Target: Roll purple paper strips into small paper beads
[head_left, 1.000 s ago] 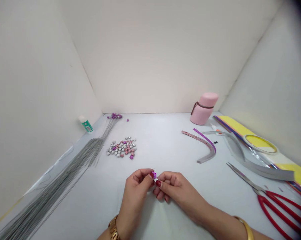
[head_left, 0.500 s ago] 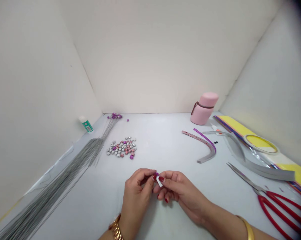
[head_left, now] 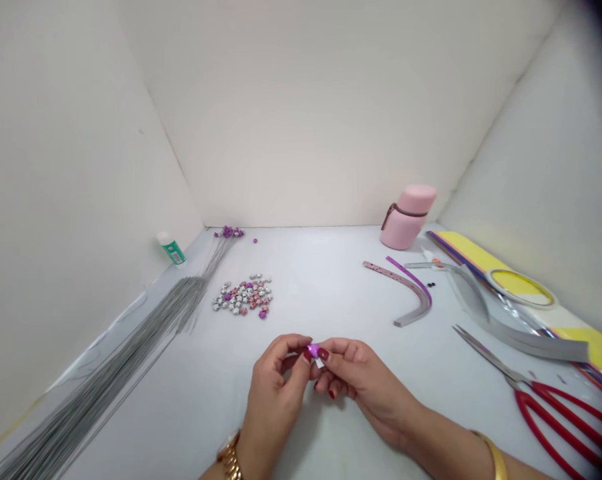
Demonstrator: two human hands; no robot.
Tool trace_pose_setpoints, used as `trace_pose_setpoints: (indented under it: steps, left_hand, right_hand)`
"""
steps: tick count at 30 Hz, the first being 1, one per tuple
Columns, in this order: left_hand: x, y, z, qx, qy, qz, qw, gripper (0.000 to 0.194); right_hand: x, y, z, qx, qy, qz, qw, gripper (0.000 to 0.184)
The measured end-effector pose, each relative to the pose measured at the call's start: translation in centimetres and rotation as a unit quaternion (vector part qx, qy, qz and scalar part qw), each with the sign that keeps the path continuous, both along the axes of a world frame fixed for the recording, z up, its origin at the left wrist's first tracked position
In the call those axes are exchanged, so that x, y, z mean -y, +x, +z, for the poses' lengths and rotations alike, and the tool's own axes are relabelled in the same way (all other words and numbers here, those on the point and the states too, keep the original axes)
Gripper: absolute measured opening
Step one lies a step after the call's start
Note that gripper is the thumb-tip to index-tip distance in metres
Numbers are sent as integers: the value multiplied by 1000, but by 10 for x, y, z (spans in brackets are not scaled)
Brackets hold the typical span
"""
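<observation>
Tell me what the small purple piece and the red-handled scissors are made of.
The small purple piece looks like glittery foil paper: it sparkles and shows crisp folds, though it is too small to be sure. The red-handled scissors have glossy plastic-looking handles and steel-looking blades with a metallic shine.

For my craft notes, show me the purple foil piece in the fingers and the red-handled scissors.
Purple foil piece (head_left: 313, 351), head view, on its shiny top.
Red-handled scissors (head_left: 571, 402), head view, on the upper handle.
</observation>
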State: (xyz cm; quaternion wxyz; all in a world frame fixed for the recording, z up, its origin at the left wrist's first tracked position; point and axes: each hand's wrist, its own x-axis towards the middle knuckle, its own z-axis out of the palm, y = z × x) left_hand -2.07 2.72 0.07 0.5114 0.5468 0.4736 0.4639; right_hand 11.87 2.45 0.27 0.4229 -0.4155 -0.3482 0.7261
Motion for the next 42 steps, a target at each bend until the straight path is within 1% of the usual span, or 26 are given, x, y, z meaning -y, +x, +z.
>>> trace_pose_setpoints:
  steps: [2,3,6,8,14,16,18,21,24,26,33,37,42]
  left_hand:
    - [0,1,-1,26,-46,-10,999,15]
    - [-1,2,-1,28,-56,-11,998,15]
    - [-2,1,-1,22,-62,5,998,15]
    - [-3,-1,-1,27,-80,13,996,15]
    - [-7,-3,-3,85,-130,50,987,18]
    - [-6,-3,-3,102,-142,41,984,19]
    - [-5,-1,-3,120,-145,15,982,19]
    - [-2,1,-4,138,-144,-4,980,17]
    - [-2,1,-5,125,-140,10,982,15]
    - [-3,1,-6,106,-135,18,985,15]
    - [-4,-1,-3,29,-91,41,995,16]
    - [-3,-3,1,-7,-50,6,999,17]
    - [-1,-3,3,-7,-7,-37,999,15]
  right_hand:
    - [0,-1,0,19,14,-1,1000,21]
    - [0,-1,-1,28,18,-1,999,22]
    - [0,-2,-3,53,19,-1,998,26]
    - [0,-1,-4,70,23,2,997,26]
    - [0,-2,-6,124,57,20,990,24]
    - [0,-2,-6,139,67,11,988,24]
    - [0,-2,-6,141,72,7,987,23]
    - [0,-1,-6,150,83,15,985,20]
    - [0,0,-4,159,100,18,982,19]
    - [0,0,-4,148,103,19,983,19]
    - [1,-2,-3,104,63,13,992,24]
    - [0,-1,0,74,50,5,996,23]
    - [0,0,1,48,45,-4,998,16]
